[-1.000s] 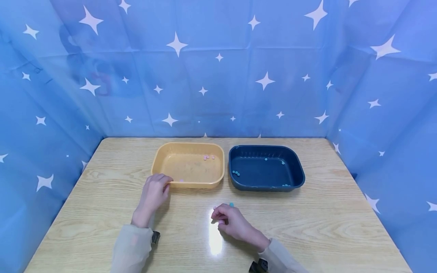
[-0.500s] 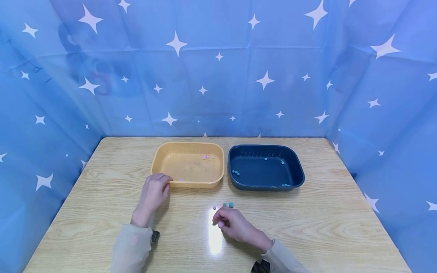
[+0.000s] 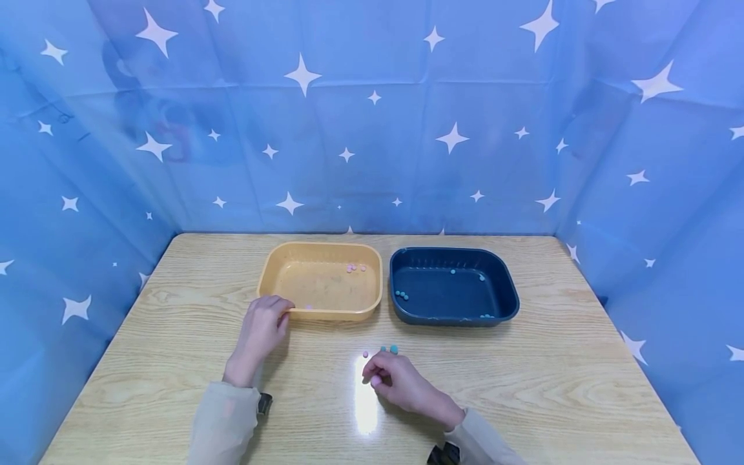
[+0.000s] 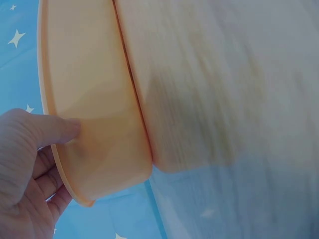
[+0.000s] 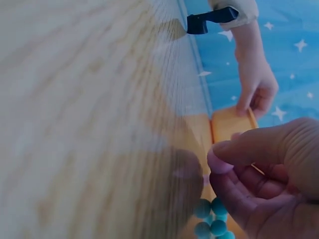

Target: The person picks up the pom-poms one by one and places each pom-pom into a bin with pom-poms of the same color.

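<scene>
The right hand (image 3: 401,384) pinched a small, round, pale pink ball (image 5: 218,160) between thumb and forefinger, low above the wood-grained tabletop (image 3: 552,387). The ball looked smooth and evenly coloured, its upper side partly covered by the thumb; whether it touched the table could not be told. The other fingers of that hand were curled in behind.

The left hand (image 3: 264,328) gripped the near left corner of a yellow-orange, rounded rectangular plastic tray (image 3: 331,316), thumb against the outer wall and fingers over the rim.

Just beyond the right hand, on the table, lay a teal ball (image 3: 394,349), a smaller-looking teal ball (image 3: 383,349) close to its left, and a second pink ball (image 3: 365,354) farther left.

Inside the yellow-orange tray, a few pink balls (image 3: 349,270) sat toward the far right, with another by the near wall. To its right stood a dark blue tray (image 3: 442,320) of similar shape, where little teal balls (image 3: 402,294) lay scattered, some along the left side. Behind hung a blue curtain (image 3: 372,174) with white stars.
</scene>
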`<state>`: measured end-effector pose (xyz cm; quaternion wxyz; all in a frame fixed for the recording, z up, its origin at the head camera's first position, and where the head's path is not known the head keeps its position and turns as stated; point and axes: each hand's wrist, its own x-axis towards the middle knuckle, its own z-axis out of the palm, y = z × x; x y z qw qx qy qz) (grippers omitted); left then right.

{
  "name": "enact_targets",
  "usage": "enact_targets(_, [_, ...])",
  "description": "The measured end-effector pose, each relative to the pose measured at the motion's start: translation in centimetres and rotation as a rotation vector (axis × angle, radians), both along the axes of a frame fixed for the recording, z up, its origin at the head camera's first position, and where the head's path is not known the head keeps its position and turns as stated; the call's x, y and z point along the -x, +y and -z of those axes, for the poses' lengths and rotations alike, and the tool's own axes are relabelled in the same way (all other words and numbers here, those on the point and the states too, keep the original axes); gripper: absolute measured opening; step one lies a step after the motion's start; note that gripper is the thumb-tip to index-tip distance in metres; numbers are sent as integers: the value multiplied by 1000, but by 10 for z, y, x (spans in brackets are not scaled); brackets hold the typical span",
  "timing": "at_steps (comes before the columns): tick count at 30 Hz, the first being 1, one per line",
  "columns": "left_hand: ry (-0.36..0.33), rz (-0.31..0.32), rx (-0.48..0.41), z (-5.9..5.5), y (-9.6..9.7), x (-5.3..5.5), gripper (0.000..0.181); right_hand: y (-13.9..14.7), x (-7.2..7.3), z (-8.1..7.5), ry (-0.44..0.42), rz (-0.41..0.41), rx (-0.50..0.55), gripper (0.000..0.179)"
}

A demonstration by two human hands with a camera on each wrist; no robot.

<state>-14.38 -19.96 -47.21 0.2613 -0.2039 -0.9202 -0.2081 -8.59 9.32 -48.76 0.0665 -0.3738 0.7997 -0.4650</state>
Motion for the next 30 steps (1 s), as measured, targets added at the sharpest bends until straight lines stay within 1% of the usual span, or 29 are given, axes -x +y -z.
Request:
enact_targets(2, [-1, 0, 2, 0, 0, 0, 19, -1, 0, -1, -11, 15, 10, 21])
enact_targets(9, [-2, 0, -4, 1, 0, 0, 19, -3, 6, -8, -110, 115, 36, 17])
enact_targets(14, [-5, -3, 0, 1, 0, 0, 19, -4, 18, -17, -55, 147, 80, 19])
enact_targets(17, [-7, -4, 3, 1, 0, 1, 19, -4, 25, -24, -36, 169, 111, 18])
enact_targets(22, [-4, 0, 4, 1, 0, 1, 19, -6, 38, -34, -50, 196, 148, 13])
enact_targets(27, [-9, -1, 7, 1, 0, 1, 19, -10, 47, -45, -63, 233, 166, 13])
enact_targets(29, [-15, -2, 8, 1, -1, 1, 19, -12, 49, -52, -76, 242, 176, 13])
enact_targets(30, [-17, -3, 9, 1, -1, 1, 19, -14, 49, -58, -83, 243, 184, 13])
